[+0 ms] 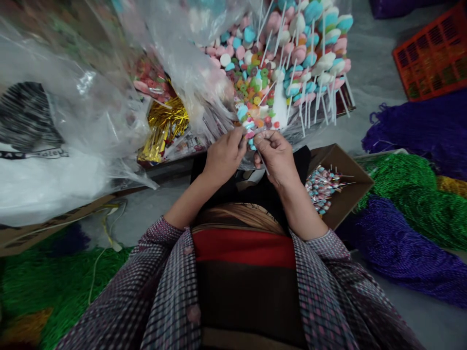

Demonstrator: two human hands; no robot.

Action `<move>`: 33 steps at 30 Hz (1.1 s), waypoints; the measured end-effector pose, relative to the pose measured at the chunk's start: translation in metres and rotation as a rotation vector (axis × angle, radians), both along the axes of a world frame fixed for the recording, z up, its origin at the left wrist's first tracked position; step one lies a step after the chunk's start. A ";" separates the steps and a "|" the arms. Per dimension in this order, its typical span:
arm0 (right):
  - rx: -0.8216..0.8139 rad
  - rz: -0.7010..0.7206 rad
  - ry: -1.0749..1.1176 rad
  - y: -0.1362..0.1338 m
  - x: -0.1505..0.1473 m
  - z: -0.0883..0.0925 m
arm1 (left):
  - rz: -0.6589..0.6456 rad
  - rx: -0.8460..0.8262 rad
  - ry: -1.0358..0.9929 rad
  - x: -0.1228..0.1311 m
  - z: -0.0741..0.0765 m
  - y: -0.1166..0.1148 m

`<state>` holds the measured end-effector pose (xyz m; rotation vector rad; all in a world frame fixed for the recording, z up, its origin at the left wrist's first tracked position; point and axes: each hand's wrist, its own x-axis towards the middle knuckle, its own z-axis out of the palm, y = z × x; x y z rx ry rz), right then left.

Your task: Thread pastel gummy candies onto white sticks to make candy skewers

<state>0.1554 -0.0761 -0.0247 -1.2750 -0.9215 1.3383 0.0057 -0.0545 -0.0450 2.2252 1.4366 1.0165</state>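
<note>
Left hand (pixel 223 156) and right hand (pixel 276 156) both pinched shut on one candy skewer (pixel 251 142), at near edge of candy heap (pixel 255 82); light, sweets probably soft, stick thin and likely snappable, so grip stick close under sweets

**Both hands raised at frame ctr, fingers pinched**

L hand (pixel 224 156) sits just left of ctr, back of hand to the camera, fingers curled in, thumb & tips pinched toward the R side. R hand (pixel 278 158) is just right of ctr, also back up, knuckles bent, fingertips (pixel 260 138) closed tight. The two hands nearly meet at the tips. Wrists approx. straight. L forearm (pixel 189 197) runs from lower left up to ctr, R forearm (pixel 301 209) from lower right. Both are bare, elbows wide apart, converging toward the hands.
</note>
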 end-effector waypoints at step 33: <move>0.213 -0.077 -0.411 -0.001 0.012 -0.010 | -0.147 -0.105 0.089 -0.005 0.020 0.014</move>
